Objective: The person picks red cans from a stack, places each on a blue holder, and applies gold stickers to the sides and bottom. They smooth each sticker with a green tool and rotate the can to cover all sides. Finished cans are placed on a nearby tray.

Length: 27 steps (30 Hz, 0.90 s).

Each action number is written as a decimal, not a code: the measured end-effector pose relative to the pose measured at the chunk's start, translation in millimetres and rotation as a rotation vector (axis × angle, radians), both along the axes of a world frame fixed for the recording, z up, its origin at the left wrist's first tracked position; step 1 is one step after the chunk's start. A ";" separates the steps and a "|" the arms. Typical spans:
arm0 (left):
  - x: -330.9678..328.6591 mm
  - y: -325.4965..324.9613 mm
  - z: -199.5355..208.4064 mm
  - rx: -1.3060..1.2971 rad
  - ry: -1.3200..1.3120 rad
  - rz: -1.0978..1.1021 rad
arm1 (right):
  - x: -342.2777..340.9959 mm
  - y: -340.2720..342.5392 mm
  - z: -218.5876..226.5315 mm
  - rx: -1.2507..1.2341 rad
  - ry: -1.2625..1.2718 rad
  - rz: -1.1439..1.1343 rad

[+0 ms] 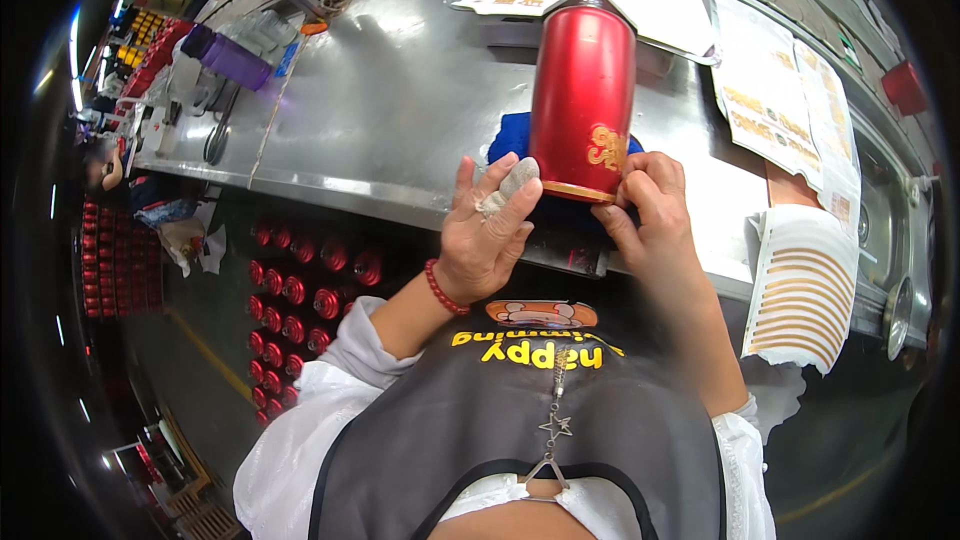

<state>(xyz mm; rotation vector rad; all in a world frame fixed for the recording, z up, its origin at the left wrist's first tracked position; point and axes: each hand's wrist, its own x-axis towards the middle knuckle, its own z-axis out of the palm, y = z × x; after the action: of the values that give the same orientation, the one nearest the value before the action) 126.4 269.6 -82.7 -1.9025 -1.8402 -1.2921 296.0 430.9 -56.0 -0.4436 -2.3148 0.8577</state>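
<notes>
A glossy red metal bottle (pixel 583 90) with a dark top end lies on a blue cloth (pixel 512 132) at the bench's front edge, its base toward me. Gold decoration marks its side, and a thin gold strip (pixel 578 192) runs along its base edge. My left hand (pixel 487 230) is open beside the base, fingers apart, one finger wrapped in a pale cover. Its fingertips come close to the bottle; whether they touch I cannot tell. With bent fingers and thumb, my right hand (pixel 648 208) pinches the bottle's lower right edge, where the strip ends.
Sheets with gold decals (pixel 775 100) lie on the right of the metal bench (pixel 390 90). A sheet of curved gold strips (pixel 800 285) overhangs its front right edge. A purple bottle (pixel 232 58) is at far left. Rows of red bottles (pixel 293 290) stand below the bench.
</notes>
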 end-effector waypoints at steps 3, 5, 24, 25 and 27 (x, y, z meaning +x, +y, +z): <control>-11.8 8.5 19.0 -0.004 0.328 -0.009 | -1.5 -0.5 -5.8 -0.030 0.043 0.009; -20.8 19.5 32.7 0.016 0.484 -0.092 | -0.2 -0.4 -4.9 -0.045 0.071 -0.003; 0.6 71.7 72.9 -0.104 0.691 -0.479 | 242.4 346.6 -34.9 0.263 -0.837 -1.189; -0.2 67.2 72.1 -0.069 0.626 -0.437 | 243.3 365.9 -40.7 0.164 -0.854 -1.161; -9.2 56.9 68.6 -0.084 0.493 -0.330 | 247.9 389.9 -48.0 -0.042 -0.889 -1.114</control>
<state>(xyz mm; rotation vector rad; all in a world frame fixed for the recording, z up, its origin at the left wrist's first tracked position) 117.2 326.5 -14.1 -2.3751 -1.3923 -0.7230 543.9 820.8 -104.0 -2.1856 -2.1385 0.1072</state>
